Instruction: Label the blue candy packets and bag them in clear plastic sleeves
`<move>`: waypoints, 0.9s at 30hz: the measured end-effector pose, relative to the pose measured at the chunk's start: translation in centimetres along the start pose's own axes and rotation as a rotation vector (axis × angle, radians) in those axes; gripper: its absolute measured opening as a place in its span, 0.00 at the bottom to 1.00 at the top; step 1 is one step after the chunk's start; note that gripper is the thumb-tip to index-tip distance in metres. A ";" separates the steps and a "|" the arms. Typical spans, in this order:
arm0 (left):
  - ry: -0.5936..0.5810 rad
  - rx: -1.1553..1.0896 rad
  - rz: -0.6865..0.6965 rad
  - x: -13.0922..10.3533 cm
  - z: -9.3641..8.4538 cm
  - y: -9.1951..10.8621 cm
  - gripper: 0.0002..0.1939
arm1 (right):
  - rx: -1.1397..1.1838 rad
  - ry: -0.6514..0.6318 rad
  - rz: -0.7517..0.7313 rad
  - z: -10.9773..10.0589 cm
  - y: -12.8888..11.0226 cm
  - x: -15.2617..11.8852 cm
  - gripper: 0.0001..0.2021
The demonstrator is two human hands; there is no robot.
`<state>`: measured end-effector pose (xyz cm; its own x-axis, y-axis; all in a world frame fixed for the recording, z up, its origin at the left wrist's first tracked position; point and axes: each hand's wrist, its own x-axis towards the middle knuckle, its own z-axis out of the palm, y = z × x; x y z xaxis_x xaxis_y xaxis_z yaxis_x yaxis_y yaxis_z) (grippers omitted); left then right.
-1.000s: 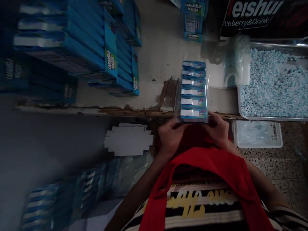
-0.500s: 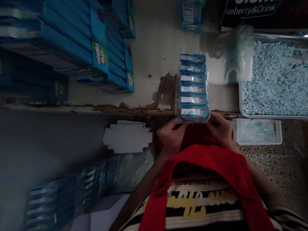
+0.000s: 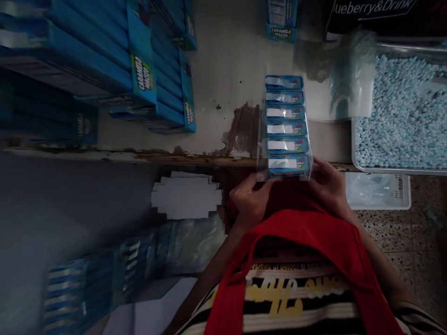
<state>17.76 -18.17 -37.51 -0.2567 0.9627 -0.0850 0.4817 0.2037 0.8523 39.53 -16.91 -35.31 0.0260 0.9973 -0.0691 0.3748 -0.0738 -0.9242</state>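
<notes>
Several small blue candy boxes (image 3: 286, 128) lie in a row inside a clear plastic bag (image 3: 263, 153), at the front edge of the table. My left hand (image 3: 252, 194) pinches the bag's near left corner. At its near right corner, my right hand (image 3: 328, 184) has thumb and fingers closed on the plastic. The near end of the bag hangs just past the table edge, close to my red apron (image 3: 303, 228).
Stacked blue candy cartons (image 3: 104, 60) stand at the left. A metal tray (image 3: 353, 144) of pale blue pellets is at the right, with clear bags (image 3: 349, 93) beside it. Below the table are white cardboard pieces (image 3: 186, 197) and a white basket (image 3: 405, 204).
The bagged row and both hands sit slightly further right in view, along with much of the scene. My right hand has moved a little away from the left, and the bag's near edge looks more spread.
</notes>
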 end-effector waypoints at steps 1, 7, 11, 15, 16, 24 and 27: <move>0.023 0.007 -0.023 0.1 -0.3 0.2 0.15 | -0.063 -0.009 -0.012 -0.2 -0.2 -0.1 0.31; -0.127 0.265 -0.014 0.3 -2.1 1.2 0.13 | -0.337 0.090 -0.036 0.1 -0.7 -0.5 0.20; -0.143 0.192 0.040 0.5 -2.3 1.6 0.22 | -0.246 0.098 -0.089 1.1 -0.2 0.0 0.24; -0.008 0.000 0.162 0.8 -2.1 1.7 0.13 | -0.247 0.135 -0.087 1.7 0.3 0.4 0.25; 0.018 -0.006 0.180 0.7 -2.2 1.7 0.12 | -0.258 0.149 -0.102 1.7 0.4 0.4 0.24; -0.301 -0.234 -0.256 0.1 -1.9 0.5 0.18 | -0.236 0.176 -0.117 2.0 1.2 0.2 0.29; -0.575 -0.391 -0.351 1.3 -0.3 0.7 0.24 | -0.241 0.191 -0.106 2.4 1.3 0.3 0.31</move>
<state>17.49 -16.83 -36.84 0.1872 0.8163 -0.5465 0.0948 0.5387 0.8371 37.79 -16.71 -37.40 0.1399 0.9834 0.1160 0.5924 0.0108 -0.8056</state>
